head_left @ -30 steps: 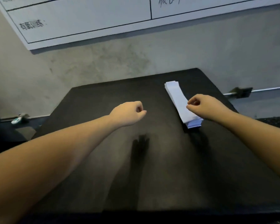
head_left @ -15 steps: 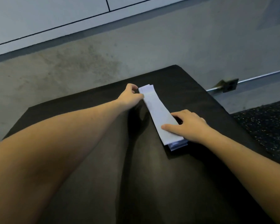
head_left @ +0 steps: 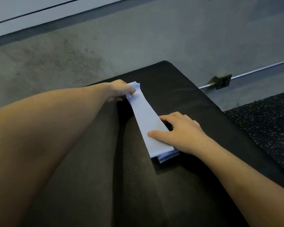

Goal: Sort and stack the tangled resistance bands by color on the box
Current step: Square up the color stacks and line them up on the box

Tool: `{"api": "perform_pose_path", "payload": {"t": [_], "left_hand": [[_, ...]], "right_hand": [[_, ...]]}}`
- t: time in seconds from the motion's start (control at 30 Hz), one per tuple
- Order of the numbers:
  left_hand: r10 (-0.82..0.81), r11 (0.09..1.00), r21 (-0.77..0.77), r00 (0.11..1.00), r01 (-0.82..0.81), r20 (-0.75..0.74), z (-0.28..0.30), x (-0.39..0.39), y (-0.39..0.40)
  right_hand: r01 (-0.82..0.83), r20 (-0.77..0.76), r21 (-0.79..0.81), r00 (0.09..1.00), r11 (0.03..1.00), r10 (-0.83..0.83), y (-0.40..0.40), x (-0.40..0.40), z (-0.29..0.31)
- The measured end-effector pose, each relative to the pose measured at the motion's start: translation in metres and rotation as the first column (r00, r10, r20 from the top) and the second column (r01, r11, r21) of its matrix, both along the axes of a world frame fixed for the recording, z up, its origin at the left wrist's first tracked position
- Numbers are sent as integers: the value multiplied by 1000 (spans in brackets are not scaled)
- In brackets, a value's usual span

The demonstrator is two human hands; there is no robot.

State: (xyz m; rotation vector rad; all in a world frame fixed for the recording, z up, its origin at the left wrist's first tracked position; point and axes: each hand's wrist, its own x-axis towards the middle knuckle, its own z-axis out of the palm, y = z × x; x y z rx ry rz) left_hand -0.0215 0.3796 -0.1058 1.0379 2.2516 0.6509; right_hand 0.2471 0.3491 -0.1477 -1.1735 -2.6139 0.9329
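Observation:
A flat stack of pale blue resistance bands [head_left: 146, 118] lies lengthwise on the black padded box [head_left: 179, 82], right of its middle. My left hand [head_left: 120, 90] grips the stack's far end, fingers curled round the band edges. My right hand [head_left: 179, 130] rests on the near half of the stack, thumb laid flat across the top band and fingers at its right edge. The lower bands jut out a little at the near end.
A grey concrete wall [head_left: 138, 38] rises behind the box, with a white board [head_left: 31, 7] at the top left. A metal rail with a bracket [head_left: 223, 80] runs along the wall at right. Speckled black rubber flooring [head_left: 269, 120] lies right of the box.
Both hands went from hovering as loose fists to the stack: the left took hold of the far end, the right came down on the near half. The view has moved closer.

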Motion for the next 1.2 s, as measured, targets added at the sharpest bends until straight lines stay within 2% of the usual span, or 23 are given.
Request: {"api": "perform_pose_path", "payload": {"t": [0.13, 0.27, 0.37, 0.57, 0.7, 0.8, 0.87, 1.07, 1.2], "left_hand": [[-12, 995, 99, 1000, 9, 28, 5, -4, -15], [-19, 965, 261, 999, 7, 41, 13, -1, -50], [-22, 929, 370, 991, -28, 130, 20, -5, -86], [10, 880, 466, 984, -93, 178, 34, -8, -164], [34, 829, 544, 983, -128, 180, 51, 9, -222], [38, 836, 537, 989, -109, 142, 56, 16, -277], [37, 835, 538, 987, -118, 159, 54, 22, -320], [53, 899, 429, 994, -89, 96, 34, 41, -450], [154, 891, 433, 988, -138, -2, 20, 59, -519]], "right_hand": [[22, 1, -6, 1000, 1000, -22, 2, -2, -1], [47, -2, -11, 999, 999, -47, 1, -2, 1], [56, -2, -38, 998, 998, -56, -1, -3, 6], [89, -41, -180, 994, 980, -98, -8, -2, 14], [45, -59, -156, 997, 987, -54, -29, -5, 36], [-43, -58, -62, 998, 997, 39, -56, -6, 54], [-153, 0, 22, 988, 988, 153, -79, -7, 67], [-424, 190, 99, 896, 900, 401, -160, -15, 89], [-585, 290, 145, 796, 798, 531, -213, -23, 93]]}}
